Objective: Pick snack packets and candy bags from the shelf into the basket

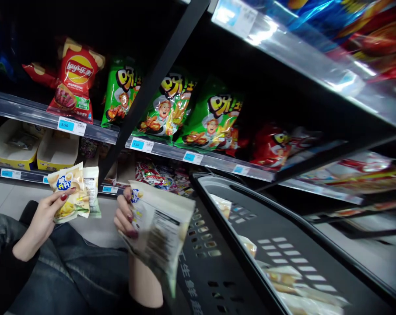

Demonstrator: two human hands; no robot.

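My left hand (46, 215) grips two small pale yellow snack packets (73, 189) low in front of the bottom shelf. My right hand (127, 217) is closed around a larger pale snack bag (160, 234), its back label with black print facing me, blurred by motion. This bag hangs just left of a black plastic shopping basket (217, 262). Inside the basket lie several pale packets (296, 284). My knees in blue jeans (69, 271) are below both hands.
Store shelves rise ahead: a red chip bag (73, 78), green snack bags (171, 107) and red bags (276, 146) above blue price tags (71, 126). Yellow display boxes (30, 151) sit on the lowest shelf. A black upright post (152, 87) divides the shelving.
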